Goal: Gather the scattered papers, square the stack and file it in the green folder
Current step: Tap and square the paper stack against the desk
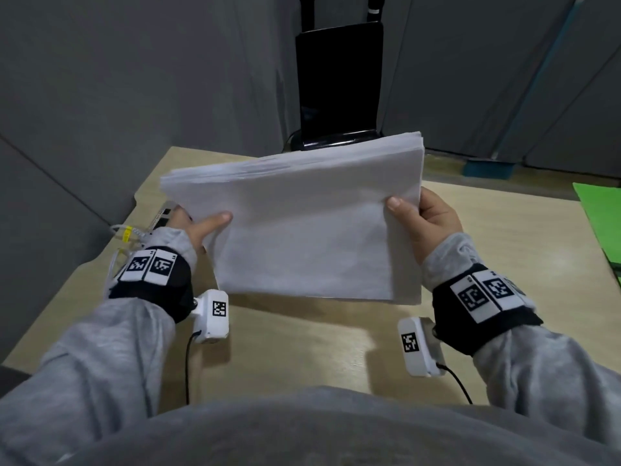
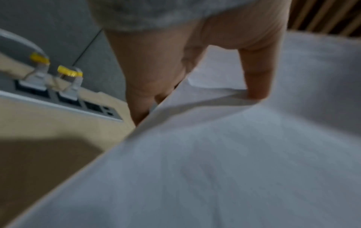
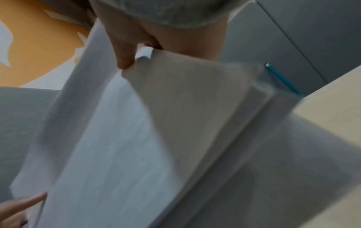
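Note:
A thick stack of white papers (image 1: 302, 223) is held up off the wooden desk (image 1: 302, 351), tilted toward me, its top edges uneven. My left hand (image 1: 198, 223) grips its left edge, thumb on the front sheet and fingers behind; the left wrist view shows the same stack of papers (image 2: 224, 162) under that left hand (image 2: 195, 74). My right hand (image 1: 426, 220) grips the right edge the same way, and in the right wrist view this right hand (image 3: 148, 46) pinches the stack of papers (image 3: 121, 146). The green folder (image 1: 601, 216) lies flat at the desk's right edge.
A black device on a stand (image 1: 339, 85) rises behind the desk's far edge. A socket strip (image 2: 64, 95) with plugged white cables sits at the desk's left edge. Grey partition walls (image 1: 134, 79) enclose the desk.

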The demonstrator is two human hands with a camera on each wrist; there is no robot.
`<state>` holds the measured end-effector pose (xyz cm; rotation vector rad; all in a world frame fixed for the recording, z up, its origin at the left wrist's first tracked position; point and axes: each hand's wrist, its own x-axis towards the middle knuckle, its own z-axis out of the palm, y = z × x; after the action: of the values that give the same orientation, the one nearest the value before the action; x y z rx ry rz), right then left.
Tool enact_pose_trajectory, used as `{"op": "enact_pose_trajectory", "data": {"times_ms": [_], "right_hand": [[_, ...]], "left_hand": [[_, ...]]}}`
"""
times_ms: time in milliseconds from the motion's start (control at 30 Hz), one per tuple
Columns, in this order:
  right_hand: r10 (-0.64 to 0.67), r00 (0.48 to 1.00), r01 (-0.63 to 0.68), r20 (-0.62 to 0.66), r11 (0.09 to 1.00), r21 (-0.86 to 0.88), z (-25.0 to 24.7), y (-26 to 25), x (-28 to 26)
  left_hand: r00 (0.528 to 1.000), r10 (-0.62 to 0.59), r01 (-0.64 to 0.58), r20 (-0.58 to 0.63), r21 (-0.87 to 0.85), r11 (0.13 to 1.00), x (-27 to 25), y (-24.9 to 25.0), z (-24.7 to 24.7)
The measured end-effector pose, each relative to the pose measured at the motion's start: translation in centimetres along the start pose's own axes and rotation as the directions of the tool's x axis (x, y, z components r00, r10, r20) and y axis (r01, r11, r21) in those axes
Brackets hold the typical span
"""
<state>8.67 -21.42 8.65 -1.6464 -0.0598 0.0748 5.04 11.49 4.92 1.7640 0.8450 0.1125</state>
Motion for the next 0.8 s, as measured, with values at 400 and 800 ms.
{"op": "enact_pose_trajectory", "data": {"times_ms": [400,800], "right_hand": [[-0.088,0.958,0.085,-0.272,0.996,-0.023,1.8,0.7,-0.3],[0.227,0.949,-0.252,-0.22,0.963,-0.091,0.3,2.8,-1.2]], "left_hand": [[0.932,0.363,-0.323,0.014,-0.422,0.847,-3.4,3.5,3.4],[0.947,0.274,-0.296,-0.167,-0.128,0.947,-4.8,1.6,3.7]]}}
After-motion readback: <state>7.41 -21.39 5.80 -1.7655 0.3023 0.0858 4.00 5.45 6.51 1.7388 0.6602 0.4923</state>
